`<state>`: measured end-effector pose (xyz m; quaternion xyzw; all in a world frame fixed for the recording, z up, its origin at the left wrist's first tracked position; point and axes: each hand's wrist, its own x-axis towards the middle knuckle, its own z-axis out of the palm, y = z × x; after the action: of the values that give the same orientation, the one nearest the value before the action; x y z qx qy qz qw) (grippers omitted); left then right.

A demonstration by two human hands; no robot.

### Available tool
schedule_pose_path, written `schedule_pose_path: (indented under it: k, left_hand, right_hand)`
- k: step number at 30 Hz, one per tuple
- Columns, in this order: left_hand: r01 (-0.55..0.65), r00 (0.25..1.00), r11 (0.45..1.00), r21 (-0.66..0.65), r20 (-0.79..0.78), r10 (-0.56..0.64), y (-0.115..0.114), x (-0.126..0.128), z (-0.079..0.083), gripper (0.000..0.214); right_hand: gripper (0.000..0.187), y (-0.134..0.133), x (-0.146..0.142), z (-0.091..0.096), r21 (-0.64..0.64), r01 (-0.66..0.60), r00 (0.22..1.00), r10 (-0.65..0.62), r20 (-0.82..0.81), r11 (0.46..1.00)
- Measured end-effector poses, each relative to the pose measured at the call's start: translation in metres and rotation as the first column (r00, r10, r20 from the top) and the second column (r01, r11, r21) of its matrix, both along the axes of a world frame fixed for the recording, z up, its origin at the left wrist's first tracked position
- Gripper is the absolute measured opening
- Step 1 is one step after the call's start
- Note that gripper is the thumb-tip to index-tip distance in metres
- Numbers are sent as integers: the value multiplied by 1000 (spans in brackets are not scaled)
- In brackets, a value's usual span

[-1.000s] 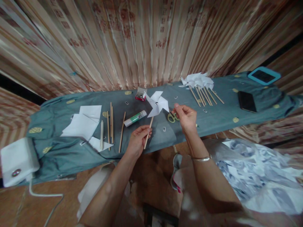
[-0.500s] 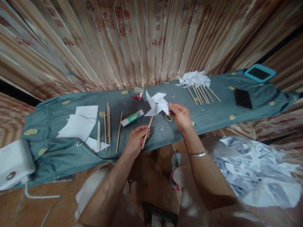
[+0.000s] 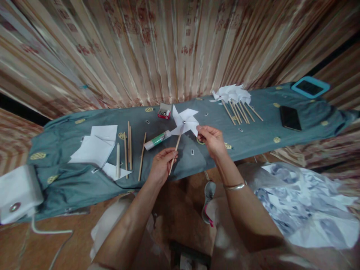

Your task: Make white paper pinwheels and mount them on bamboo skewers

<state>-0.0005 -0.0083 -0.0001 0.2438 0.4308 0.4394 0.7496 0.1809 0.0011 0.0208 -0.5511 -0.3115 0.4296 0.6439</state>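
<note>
While the L hand grips its stick low down & the R hand pinches a blade, the pinwheel, white paper w/ shiny centre pin, is held over the worktop. Green-white tube just L, red box behind; R hand partly hides a green loop. Long axis slants away & slightly R, blades at far end.

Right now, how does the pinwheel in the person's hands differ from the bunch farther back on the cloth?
The held pinwheel is a single one; the pinwheel bunch is several, overlapping.
The held pinwheel has its stick in the left hand and the right hand at one blade; the pinwheel bunch lies on the cloth.
Both have white blades on thin, wood-coloured sticks.
</note>
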Motion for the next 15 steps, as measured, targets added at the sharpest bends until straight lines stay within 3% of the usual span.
schedule_pose_path:
  k: [15]
  left_hand:
    - [-20, 1000, 1000, 10, 0, 20, 1, 1, 2, 30]
  right_hand:
    - [32, -4, -19, -1, -20, -102, 995, 102, 22, 995]
